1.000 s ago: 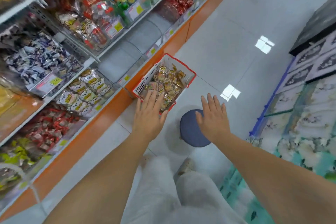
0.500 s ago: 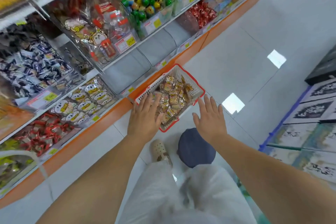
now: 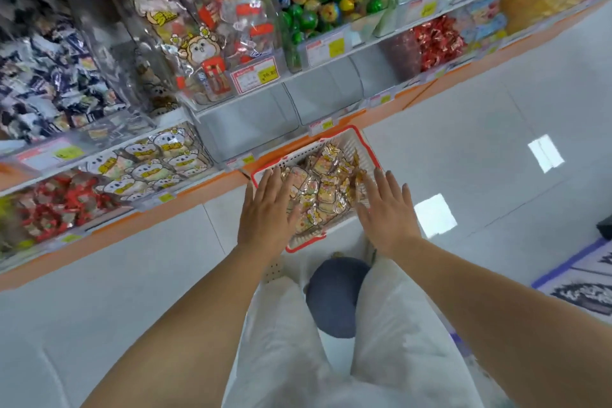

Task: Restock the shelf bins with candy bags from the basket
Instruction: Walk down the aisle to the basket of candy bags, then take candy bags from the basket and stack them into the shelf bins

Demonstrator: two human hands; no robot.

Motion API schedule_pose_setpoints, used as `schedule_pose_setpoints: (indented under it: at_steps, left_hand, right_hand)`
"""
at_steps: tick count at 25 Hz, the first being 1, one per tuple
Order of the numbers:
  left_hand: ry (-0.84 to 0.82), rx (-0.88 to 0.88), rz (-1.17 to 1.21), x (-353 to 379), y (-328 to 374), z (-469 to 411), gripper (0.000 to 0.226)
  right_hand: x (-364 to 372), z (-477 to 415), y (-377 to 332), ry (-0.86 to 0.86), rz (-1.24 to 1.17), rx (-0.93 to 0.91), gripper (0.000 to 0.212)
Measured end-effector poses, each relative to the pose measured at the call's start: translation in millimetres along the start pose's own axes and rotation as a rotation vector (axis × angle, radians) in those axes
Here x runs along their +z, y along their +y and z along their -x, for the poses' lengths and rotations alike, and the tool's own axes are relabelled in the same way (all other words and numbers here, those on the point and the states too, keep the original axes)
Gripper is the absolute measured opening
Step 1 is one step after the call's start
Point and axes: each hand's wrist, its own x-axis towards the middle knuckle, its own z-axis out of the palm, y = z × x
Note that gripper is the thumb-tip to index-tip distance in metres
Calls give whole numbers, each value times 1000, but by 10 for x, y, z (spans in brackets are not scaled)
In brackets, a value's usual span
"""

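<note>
candy bags [image 3: 326, 192], yellow-printed, heaped in basket [image 3: 361, 146]

A red-rimmed white basket [image 3: 359, 144] of candy bags [image 3: 326, 190] sits on the pale floor beside the shelf bins [image 3: 245, 124]. The left hand [image 3: 266, 212] and right hand [image 3: 387, 212] (fingers straight, holding nothing) reach over its near corners.

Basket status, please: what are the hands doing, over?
Left hand open over basket, near-left corner; right hand open at its right rim. Candy bags in basket, none held. Nothing in the way.
</note>
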Motion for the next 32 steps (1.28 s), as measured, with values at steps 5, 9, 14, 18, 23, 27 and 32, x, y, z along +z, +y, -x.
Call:
schedule_pose_setpoints:
  at_steps: [5,9,14,18,23,27,32]
  left_hand:
    - [76,-184,97,484,354,-282,62]
    - [81,-241,135,933,477,-543,73]
    - [6,-239,92,1647,164,-933,74]
    - [14,-244,67,2226,-190,-1305,67]
    - [82,-234,113,2851,-582,-1787,67]
    - [116,-239,114,3328,-770,-2150,73]
    - [135,-249,38,3776,-824,-2399,65]
  right_hand:
    - [115,-629,407,-32,123,-227,60]
    - [398,-1073,548,-64,113,-281,60]
    - [1138,-1538,524,-103,39,-264,60]
    - [1760,-2006,394,-141,40,-298,61]
    - [2488,-2663,109,-127,75,-344,61]
    - [3045,-3067,-110,-83,108,-397,60]
    - [3527,-3327,-179,-23,149,-457,59]
